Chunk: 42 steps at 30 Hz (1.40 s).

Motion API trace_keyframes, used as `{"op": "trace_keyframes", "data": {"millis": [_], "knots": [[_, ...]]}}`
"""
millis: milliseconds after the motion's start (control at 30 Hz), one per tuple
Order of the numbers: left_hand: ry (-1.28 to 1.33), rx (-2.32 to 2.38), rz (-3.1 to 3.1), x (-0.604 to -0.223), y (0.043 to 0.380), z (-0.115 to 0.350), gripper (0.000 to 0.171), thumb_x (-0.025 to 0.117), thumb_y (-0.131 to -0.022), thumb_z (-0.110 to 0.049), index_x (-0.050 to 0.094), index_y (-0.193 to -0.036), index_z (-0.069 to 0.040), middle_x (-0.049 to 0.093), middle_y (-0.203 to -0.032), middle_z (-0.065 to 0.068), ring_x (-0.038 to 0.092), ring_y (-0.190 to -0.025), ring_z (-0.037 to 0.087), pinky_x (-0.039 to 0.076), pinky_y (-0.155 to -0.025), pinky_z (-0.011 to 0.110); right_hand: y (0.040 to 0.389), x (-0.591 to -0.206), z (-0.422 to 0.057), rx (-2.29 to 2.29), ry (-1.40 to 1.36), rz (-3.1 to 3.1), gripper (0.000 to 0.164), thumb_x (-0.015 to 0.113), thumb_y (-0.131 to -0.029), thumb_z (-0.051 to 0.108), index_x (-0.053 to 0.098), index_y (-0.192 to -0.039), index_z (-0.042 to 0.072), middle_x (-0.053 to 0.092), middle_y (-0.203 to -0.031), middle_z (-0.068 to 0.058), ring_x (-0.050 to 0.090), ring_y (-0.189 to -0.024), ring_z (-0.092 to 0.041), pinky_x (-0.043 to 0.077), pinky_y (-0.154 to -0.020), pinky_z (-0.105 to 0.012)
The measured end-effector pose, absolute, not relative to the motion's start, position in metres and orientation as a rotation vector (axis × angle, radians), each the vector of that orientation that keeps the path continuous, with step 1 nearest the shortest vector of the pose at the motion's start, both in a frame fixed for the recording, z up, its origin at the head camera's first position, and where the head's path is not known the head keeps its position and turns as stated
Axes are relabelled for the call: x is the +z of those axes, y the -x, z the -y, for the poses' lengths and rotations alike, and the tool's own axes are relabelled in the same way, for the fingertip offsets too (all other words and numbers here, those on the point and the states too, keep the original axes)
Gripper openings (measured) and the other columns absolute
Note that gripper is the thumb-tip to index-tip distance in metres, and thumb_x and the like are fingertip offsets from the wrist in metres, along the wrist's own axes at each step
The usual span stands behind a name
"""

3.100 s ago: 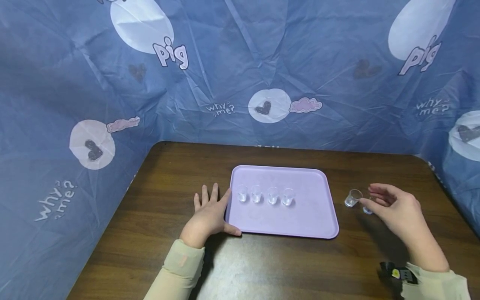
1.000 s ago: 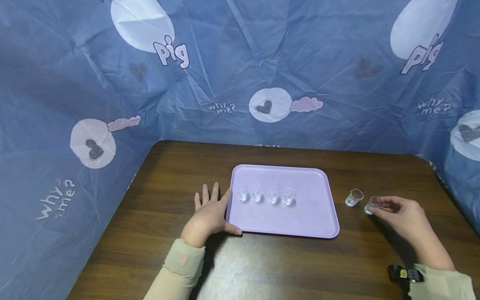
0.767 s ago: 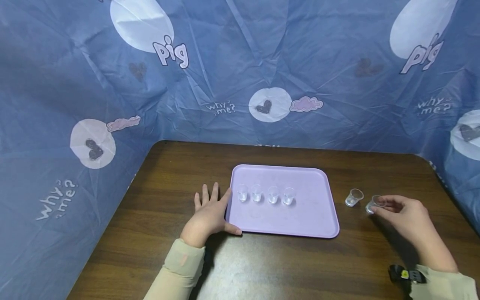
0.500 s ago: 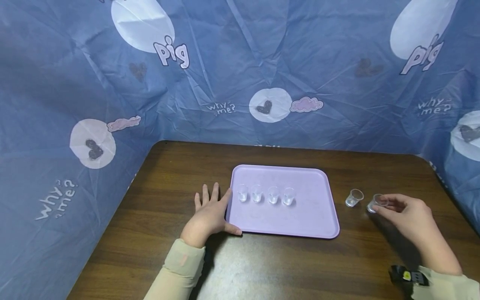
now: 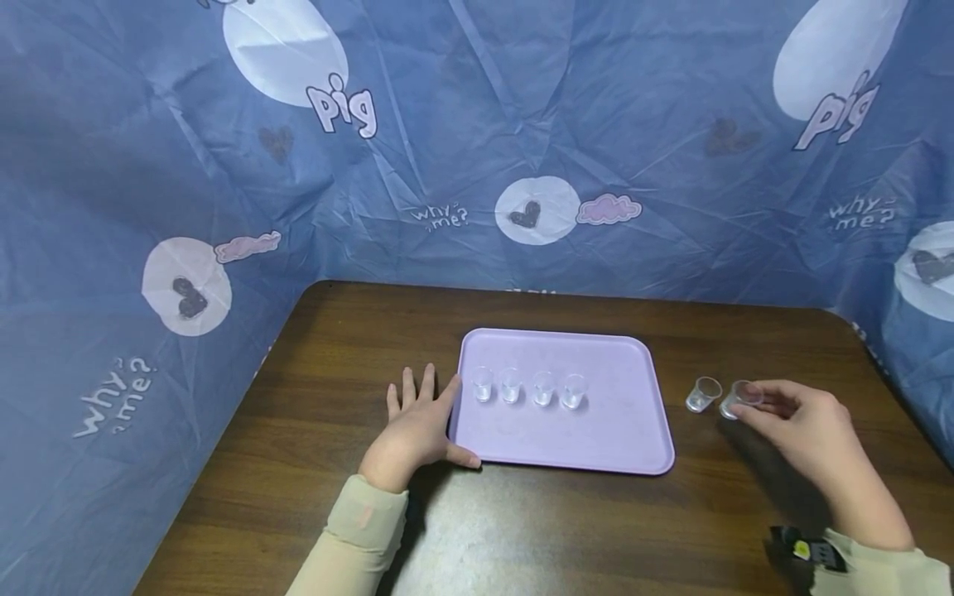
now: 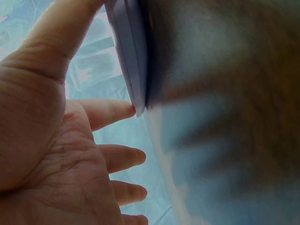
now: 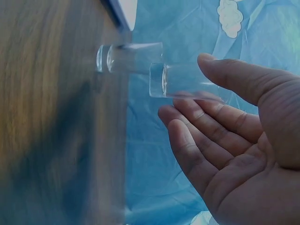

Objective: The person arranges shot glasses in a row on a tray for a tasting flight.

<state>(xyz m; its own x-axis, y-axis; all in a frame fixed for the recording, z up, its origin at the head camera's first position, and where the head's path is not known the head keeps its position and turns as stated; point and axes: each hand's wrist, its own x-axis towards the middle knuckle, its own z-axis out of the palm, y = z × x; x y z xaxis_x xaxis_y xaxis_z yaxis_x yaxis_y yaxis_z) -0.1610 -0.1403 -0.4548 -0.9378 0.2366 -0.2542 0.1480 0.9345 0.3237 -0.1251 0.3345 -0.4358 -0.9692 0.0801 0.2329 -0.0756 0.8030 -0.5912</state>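
My right hand [image 5: 801, 422] pinches a small clear shot glass [image 5: 738, 401] between thumb and fingers. In the right wrist view that shot glass [image 7: 183, 80] is lifted off the table, its base apart from the wood. Just left of it a second shot glass [image 5: 702, 396] stands on the table. My left hand [image 5: 413, 434] lies with spread, straight fingers at the left edge of a lilac tray [image 5: 566, 439]. Its thumb and index finger touch the tray's side [image 6: 129, 51] in the left wrist view. Several shot glasses [image 5: 543, 389] stand in a row on the tray.
The brown wooden table [image 5: 566, 530] carries everything. Behind and beside it hangs a blue printed cloth [image 5: 417, 149]. A black wrist strap [image 5: 808, 548] sits by the right sleeve.
My right hand has taken hold of the right-hand shot glass and lifted it, shifting it right, then slightly back left. The left hand, tray and row of glasses have stayed put.
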Motion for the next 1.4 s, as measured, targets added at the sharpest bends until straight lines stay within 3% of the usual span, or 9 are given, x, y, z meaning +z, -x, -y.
{"op": "trace_keyframes", "data": {"millis": [500,1000,1400], "knots": [[-0.285,0.438,-2.8,-0.453,0.16,0.139,0.13,0.094,-0.059,-0.058,0.028,-0.163,-0.015,0.01,-0.164,0.029,-0.003,-0.147,0.054,0.0,-0.113,0.068,0.126,-0.425,-0.313,0.973,-0.056,2.732,0.039,0.086,-0.085,0.023,0.073,-0.109,-0.005,0.074,-0.094,-0.017,0.062,-0.074,0.006,0.048,-0.059,-0.013],[-0.283,0.44,-2.795,-0.453,0.159,0.14,0.131,0.094,-0.059,-0.058,0.027,-0.163,-0.015,0.009,-0.164,0.029,-0.004,-0.147,0.054,-0.001,-0.113,0.068,0.138,-0.424,-0.278,1.027,-0.15,2.762,0.038,0.087,-0.084,0.02,0.074,-0.11,-0.003,0.074,-0.096,-0.014,0.069,-0.081,-0.02,0.052,-0.061,-0.017],[-0.29,0.427,-2.807,-0.454,0.16,0.139,0.131,0.094,-0.058,-0.059,0.028,-0.163,-0.016,0.01,-0.164,0.029,-0.003,-0.147,0.054,0.001,-0.113,0.068,0.148,-0.426,-0.251,1.085,-0.185,2.794,0.033,0.086,-0.084,0.016,0.073,-0.107,-0.003,0.073,-0.095,-0.012,0.07,-0.082,-0.022,0.054,-0.064,-0.021]]}}
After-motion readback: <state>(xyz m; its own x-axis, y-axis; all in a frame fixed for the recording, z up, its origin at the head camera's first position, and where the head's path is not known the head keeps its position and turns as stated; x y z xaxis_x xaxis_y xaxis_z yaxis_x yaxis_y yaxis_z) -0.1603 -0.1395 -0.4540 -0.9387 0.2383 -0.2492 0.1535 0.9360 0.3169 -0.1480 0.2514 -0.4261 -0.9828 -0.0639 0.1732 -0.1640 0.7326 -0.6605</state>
